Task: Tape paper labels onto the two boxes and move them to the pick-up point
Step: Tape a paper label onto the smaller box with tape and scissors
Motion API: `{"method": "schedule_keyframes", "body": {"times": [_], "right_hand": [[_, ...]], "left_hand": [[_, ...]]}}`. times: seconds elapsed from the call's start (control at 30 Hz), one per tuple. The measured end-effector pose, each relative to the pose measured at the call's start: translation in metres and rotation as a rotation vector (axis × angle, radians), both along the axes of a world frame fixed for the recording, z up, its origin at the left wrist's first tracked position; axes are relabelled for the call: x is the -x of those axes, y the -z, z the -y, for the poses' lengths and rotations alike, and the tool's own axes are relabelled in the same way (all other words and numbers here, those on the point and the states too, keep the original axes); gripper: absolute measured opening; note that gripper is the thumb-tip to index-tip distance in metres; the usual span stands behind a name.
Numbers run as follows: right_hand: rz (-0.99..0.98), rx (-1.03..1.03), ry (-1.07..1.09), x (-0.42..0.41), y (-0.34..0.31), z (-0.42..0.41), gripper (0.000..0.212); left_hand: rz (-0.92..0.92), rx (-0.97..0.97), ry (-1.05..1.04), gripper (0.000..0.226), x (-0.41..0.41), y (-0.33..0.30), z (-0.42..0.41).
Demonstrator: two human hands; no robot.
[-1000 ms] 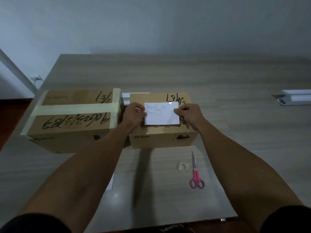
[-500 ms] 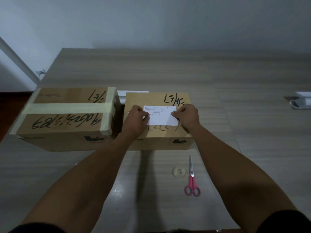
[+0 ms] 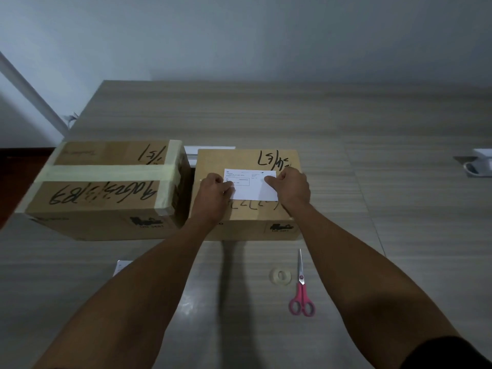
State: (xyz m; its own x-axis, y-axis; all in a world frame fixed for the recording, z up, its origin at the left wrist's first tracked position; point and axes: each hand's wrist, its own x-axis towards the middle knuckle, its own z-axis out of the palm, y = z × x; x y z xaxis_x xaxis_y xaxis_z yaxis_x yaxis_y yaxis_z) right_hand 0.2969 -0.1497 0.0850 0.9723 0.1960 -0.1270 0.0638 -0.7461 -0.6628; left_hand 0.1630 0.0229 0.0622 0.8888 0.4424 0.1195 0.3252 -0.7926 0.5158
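**Q:** Where is the label, and why are both hands on it?

**A:** The paper label (image 3: 251, 184) lies flat on the top face of the right-hand box (image 3: 246, 209), roughly centred, just below the black scrawl near that box's far edge. My left hand (image 3: 213, 194) presses the label's left edge with fingers curled and fingertips down on the paper; my right hand (image 3: 288, 189) does the same at the right edge. Neither hand grasps anything: both pin the sheet against the cardboard. I judge the purpose to be holding it square and unwrinkled before tape goes on.

**Q:** Is any tape on the label?

**A:** I cannot tell; none is visible. I judge the taping step as not yet done.

**Q:** Where are the tools?

**A:** On the table (image 3: 266, 123), nearer to me than the right-hand box: the tape roll (image 3: 280, 275) lies just beside the pink-handled scissors (image 3: 301, 288), which sit to its right, blades pointing toward the box. Both lie on my right-hand side, presumably for quick reach.

**Q:** And the other box?

**A:** The taped box (image 3: 106, 187) stands just left of the right-hand box, a narrow gap between them. No label is visible on its top. A white sheet (image 3: 121, 266) shows near my left forearm; whether it is the second label I cannot tell.

**Q:** Risk?

**A:** Lifting one hand for tape may let the paper shift.
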Motion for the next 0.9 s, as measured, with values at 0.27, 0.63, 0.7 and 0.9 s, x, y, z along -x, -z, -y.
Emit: {"method": "schedule_keyframes", "body": {"times": [0.27, 0.63, 0.7, 0.9], "right_hand": [[0.073, -0.168, -0.058, 0.033, -0.006, 0.035, 0.023], [0.193, -0.166, 0.13, 0.131, 0.027, 0.11, 0.014], [0.178, -0.173, 0.187, 0.144, 0.034, 0.119, 0.012], [-0.04, -0.122, 0.199, 0.162, 0.071, 0.149, 0.013]], "left_hand": [[0.036, 0.055, 0.024, 0.036, 0.017, -0.016, 0.013], [0.036, 0.135, 0.319, 0.012, 0.079, -0.002, 0.087], [-0.004, 0.123, 0.34, 0.012, 0.089, 0.007, 0.097], [-0.214, 0.101, 0.428, 0.024, 0.097, 0.042, 0.125]]}}
